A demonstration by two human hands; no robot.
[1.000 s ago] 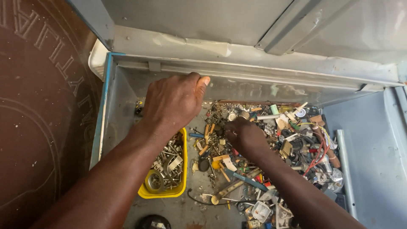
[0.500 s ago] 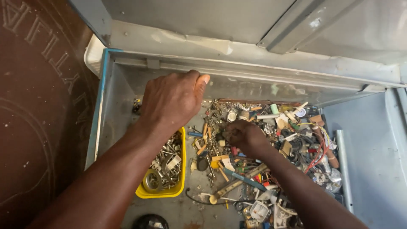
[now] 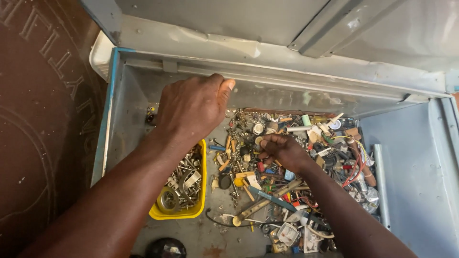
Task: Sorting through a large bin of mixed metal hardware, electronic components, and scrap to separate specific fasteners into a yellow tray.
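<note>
Head view: my left hand [image 3: 193, 107], curled with fingers together, hovers as before over the yellow plastic tray [image 3: 201, 210] of metal hardware, while my right hand [image 3: 282, 150] has drawn closer, fingertips pinching into the multicoloured heap of small parts [image 3: 306, 167] in the grey metal box [image 3: 411, 157].

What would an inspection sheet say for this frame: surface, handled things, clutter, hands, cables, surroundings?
Surface: grey metal box, floor scuffed, lid raised behind.
Handled things: pile of small parts; what the fingers pinch cannot be told.
Clutter: yellow tray of metal hardware at left; long blue-handled tool; black round object at the near edge.
Hands: left hand curled above the tray, holding nothing visible; right hand down in the pile.
Cables: red wires at right; black cord on the floor.
Surroundings: brown patterned mat at left.
</note>
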